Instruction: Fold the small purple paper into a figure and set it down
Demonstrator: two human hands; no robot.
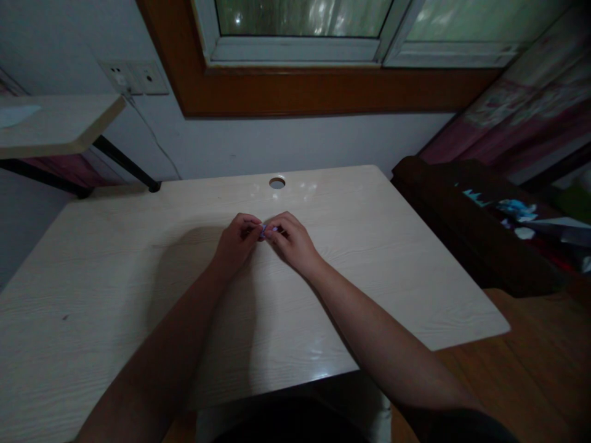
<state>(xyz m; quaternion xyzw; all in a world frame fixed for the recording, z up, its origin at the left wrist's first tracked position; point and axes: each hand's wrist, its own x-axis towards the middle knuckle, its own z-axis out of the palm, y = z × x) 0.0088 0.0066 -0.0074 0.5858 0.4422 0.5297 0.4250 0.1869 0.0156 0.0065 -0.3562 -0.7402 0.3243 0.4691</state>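
Note:
Both of my arms reach forward over a pale wood-grain desk (369,271). My left hand (236,241) and my right hand (294,241) meet near the desk's middle, fingertips almost touching. Between them is a small pale bluish-purple item (263,231), pinched by the fingers of both hands. Most of it is covered by the fingertips, and its kind cannot be made out. Each hand is closed in a pinch, low over the desk top.
A round cable hole (277,183) lies beyond my hands. At the left, a raised shelf (55,132) stands on black legs, near a wall socket (133,77) with a white cable. A dark brown piece of furniture (462,227) with assorted items stands right of the desk.

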